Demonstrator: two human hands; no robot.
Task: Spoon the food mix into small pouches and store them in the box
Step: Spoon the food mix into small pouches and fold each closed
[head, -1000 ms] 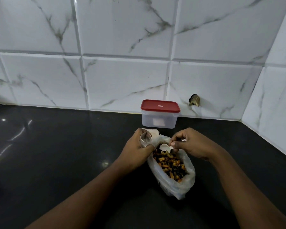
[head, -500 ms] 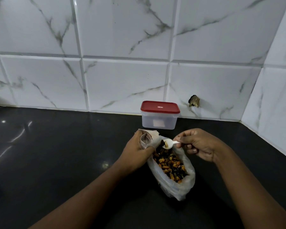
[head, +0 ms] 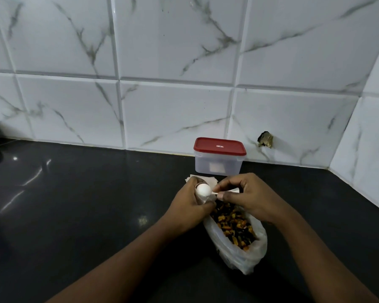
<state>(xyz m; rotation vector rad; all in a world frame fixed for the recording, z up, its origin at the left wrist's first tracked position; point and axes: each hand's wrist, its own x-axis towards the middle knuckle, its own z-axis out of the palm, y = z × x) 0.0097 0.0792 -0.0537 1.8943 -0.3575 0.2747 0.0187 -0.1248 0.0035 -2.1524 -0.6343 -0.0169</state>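
Nearest of all, in front of the box (head: pixel 218 165) and a little to its right, one clear plastic bag (head: pixel 247 256) is seen lying on the dark surface (head: pixel 74 215). Its mouth is turned toward the box, and the orange and dark food mix (head: pixel 233 225) is exposed inside.

Just beyond the bag's mouth, between bag and box, two hands are held close together. One small pouch (head: pixel 200 197) is gripped in the left hand (head: pixel 188 206), with the fingers curled round it and the opening kept upward. One white spoon (head: pixel 203 189) is pinched by its handle between the thumb and forefinger of the right hand (head: pixel 252 197). Its bowl is laid over the pouch's opening, with the rounded back turned up. Whether any mix remains in the spoon cannot be told.

Directly before the box, partly hidden behind the hands, a small pile of flat white pouches (head: pixel 207 179) is laid on the surface; their number cannot be counted.

One box is stood against the tiled wall (head: pixel 173 106), translucent and closed with one red lid (head: pixel 220 146). A pale patch is seen through its front wall, but what it is cannot be made out.

To the right of the box, one chipped hole (head: pixel 265 139) is seen in the tile.
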